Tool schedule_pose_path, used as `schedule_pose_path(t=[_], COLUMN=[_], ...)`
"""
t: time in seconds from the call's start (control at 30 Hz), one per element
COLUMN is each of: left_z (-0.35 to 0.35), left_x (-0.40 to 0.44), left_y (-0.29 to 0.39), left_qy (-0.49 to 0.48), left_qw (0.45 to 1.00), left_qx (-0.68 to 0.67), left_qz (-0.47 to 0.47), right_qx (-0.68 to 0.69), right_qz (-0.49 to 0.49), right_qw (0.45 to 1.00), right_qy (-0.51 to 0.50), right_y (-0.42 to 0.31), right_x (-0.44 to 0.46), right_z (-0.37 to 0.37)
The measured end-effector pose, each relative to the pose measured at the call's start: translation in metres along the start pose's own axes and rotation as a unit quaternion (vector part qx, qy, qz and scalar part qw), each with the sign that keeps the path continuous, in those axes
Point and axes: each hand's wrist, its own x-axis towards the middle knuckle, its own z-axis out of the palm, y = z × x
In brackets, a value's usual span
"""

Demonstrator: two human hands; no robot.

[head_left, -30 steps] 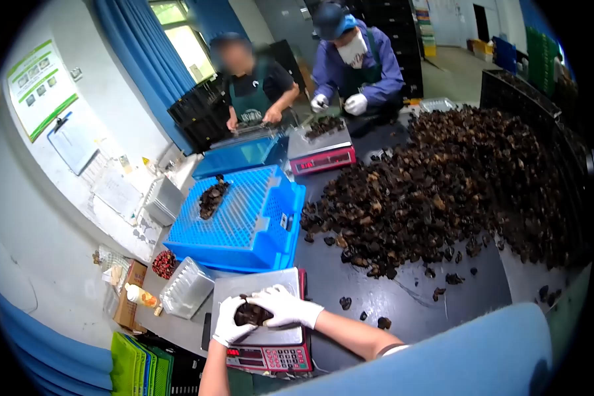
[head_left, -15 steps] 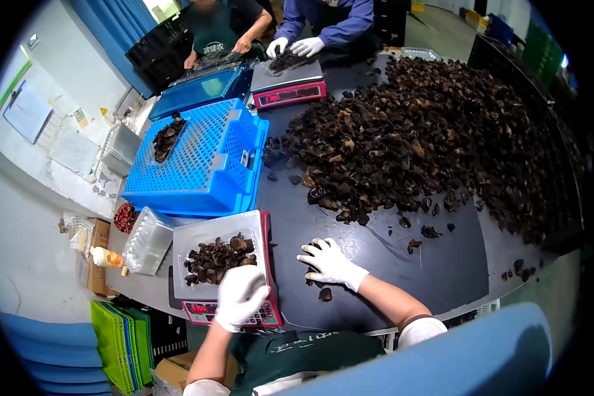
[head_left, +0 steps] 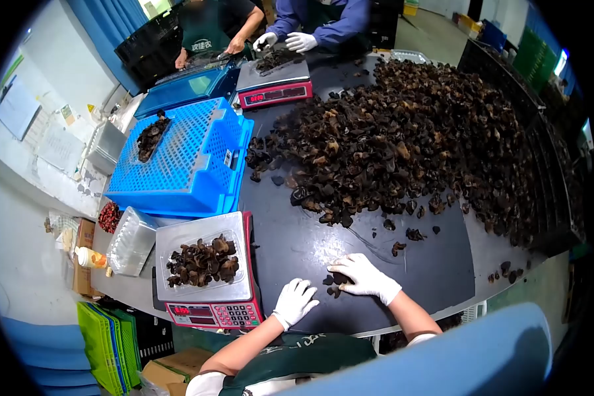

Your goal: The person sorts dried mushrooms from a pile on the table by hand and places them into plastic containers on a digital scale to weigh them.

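Right hand (head_left: 364, 277) arched, fingers wide around loose wood-ear pieces (head_left: 336, 280), apparently corralling them; left hand (head_left: 295, 303) nearby, fingers slightly spread.

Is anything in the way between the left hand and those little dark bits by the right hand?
Nothing visible: just tabletop shows between the left hand and the dark bits. The right hand is on their other side.
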Motion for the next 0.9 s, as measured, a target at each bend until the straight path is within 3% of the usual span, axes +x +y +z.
schedule_pose_path(t=[0.13,0.2,0.23,0.3,0.37,0.43,0.5,0.53,0.57,0.6,0.63,0.7,0.73,0.77,0.83,0.9], left_z=[0.006,0.004,0.007,0.007,0.008,0.019,0.054,0.061,0.063,0.009,0.016,0.022,0.014,-0.020,-0.034,-0.056], left_x=[0.003,0.012,0.018,0.034,0.046,0.050,0.045,0.047,0.051,0.058,0.055,0.052,0.056,0.056,0.054,0.044], left_y=[-0.004,-0.003,-0.005,-0.008,0.005,0.001,-0.015,-0.013,-0.014,-0.004,-0.004,-0.003,0.002,0.010,0.005,-0.001], left_qy=[0.015,0.060,0.094,0.041,-0.011,-0.074,0.058,0.093,0.127,-0.056,-0.002,0.100,0.157,0.179,0.217,0.227], left_qw=[1.000,0.993,0.991,0.993,0.994,0.994,0.985,0.952,0.898,0.721,0.510,0.299,0.341,0.426,0.501,0.508], left_qx=[-0.004,-0.077,-0.072,-0.109,-0.104,-0.079,-0.159,-0.273,-0.385,-0.596,-0.779,-0.897,-0.869,-0.830,-0.786,-0.781], left_qz=[-0.002,-0.069,-0.061,-0.015,-0.029,-0.024,-0.036,-0.107,-0.169,-0.349,-0.364,-0.310,-0.322,-0.312,-0.291,-0.285], right_qx=[-0.010,-0.004,0.002,0.050,0.051,0.061,0.128,0.224,0.316,0.370,0.273,0.078,0.063,0.035,0.090,0.066], right_qz=[0.023,0.017,0.016,0.048,0.075,0.112,0.138,0.190,0.244,0.293,0.187,0.115,0.073,0.078,0.079,0.035], right_qw=[0.996,0.993,0.989,0.976,0.969,0.968,0.946,0.909,0.860,0.833,0.893,0.951,0.967,0.980,0.982,0.988], right_qy=[0.082,0.114,0.147,0.208,0.231,0.214,0.264,0.295,0.318,0.290,0.306,0.275,0.236,0.181,0.144,0.132], right_y=[-0.014,-0.010,-0.007,-0.008,-0.005,-0.010,-0.012,-0.015,-0.019,-0.027,-0.036,-0.063,-0.069,-0.078,-0.110,-0.125], right_x=[-0.003,-0.003,-0.003,-0.001,0.004,0.008,0.012,0.018,0.025,0.029,0.036,0.049,0.053,0.058,0.082,0.099], right_z=[0.019,0.030,0.034,0.036,0.047,0.050,0.060,0.067,0.072,0.071,0.069,0.068,0.067,0.061,0.037,0.027])
